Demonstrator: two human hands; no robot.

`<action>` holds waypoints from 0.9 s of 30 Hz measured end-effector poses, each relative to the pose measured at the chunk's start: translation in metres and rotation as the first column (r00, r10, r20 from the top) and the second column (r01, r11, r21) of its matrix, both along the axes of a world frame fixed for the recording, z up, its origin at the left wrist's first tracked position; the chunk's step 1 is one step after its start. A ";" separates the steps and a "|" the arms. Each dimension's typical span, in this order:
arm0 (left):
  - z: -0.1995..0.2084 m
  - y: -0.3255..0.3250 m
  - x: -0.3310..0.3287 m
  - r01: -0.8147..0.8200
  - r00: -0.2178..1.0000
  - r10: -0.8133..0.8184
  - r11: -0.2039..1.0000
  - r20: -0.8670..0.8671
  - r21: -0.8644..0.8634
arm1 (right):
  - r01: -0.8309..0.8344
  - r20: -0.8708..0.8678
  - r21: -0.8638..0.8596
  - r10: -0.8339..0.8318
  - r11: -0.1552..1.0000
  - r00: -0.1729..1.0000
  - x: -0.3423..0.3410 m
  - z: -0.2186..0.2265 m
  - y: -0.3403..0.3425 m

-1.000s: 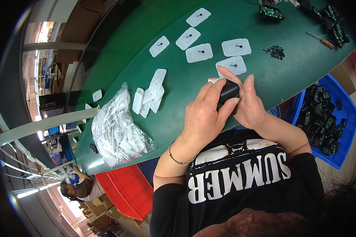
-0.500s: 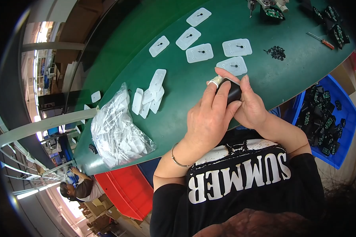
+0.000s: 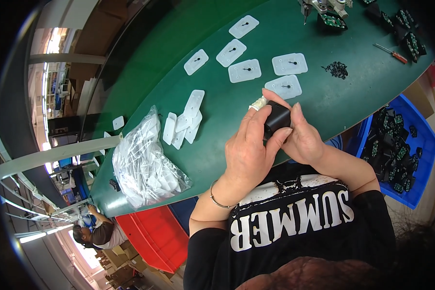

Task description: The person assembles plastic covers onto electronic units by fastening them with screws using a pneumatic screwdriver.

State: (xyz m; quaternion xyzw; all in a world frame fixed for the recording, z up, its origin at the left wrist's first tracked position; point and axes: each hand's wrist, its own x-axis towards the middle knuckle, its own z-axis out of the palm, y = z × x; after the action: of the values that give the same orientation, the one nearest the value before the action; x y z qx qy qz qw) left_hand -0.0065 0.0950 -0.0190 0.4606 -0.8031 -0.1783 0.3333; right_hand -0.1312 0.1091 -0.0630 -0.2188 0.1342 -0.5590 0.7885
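Both my hands are closed round a small black plastic housing (image 3: pixel 277 117) above the table's front edge. My left hand (image 3: pixel 249 147) grips it from the left, with a whitish wrap on one finger. From the right, my right hand (image 3: pixel 304 140) holds the same housing, its thumb pointing up along the side. The underside of the housing is hidden by fingers and palms. Just beyond my fingertips lies a translucent white plate (image 3: pixel 284 88) with a small black part in its middle. Several similar plates (image 3: pixel 244 71) are spread out farther away.
A bag of white plates (image 3: pixel 147 162) sits at the left, beside loose white plates (image 3: pixel 183 123). Black screws (image 3: pixel 337 69) lie in a pile at right, near a screwdriver (image 3: pixel 391 53). Housings with green boards (image 3: pixel 412 46) stand far right. A blue bin (image 3: pixel 423 159) and red bin (image 3: pixel 154 237) flank me.
The black housing has turned in my hands and shows more of its face. My left fingers have shifted back along it. The whole view has moved slightly, so the table items appear lower.
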 end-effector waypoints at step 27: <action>0.001 -0.003 0.004 0.086 0.985 -0.079 0.995 0.150 -0.041 | -0.090 0.014 0.057 0.089 0.994 0.996 -0.005 -0.005 -0.004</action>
State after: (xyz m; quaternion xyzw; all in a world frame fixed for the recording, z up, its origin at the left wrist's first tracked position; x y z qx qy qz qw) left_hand -0.0025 0.0920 -0.0183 0.4308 -0.8481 -0.1380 0.2757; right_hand -0.1366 0.1053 -0.0680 -0.1983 0.1358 -0.5202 0.8195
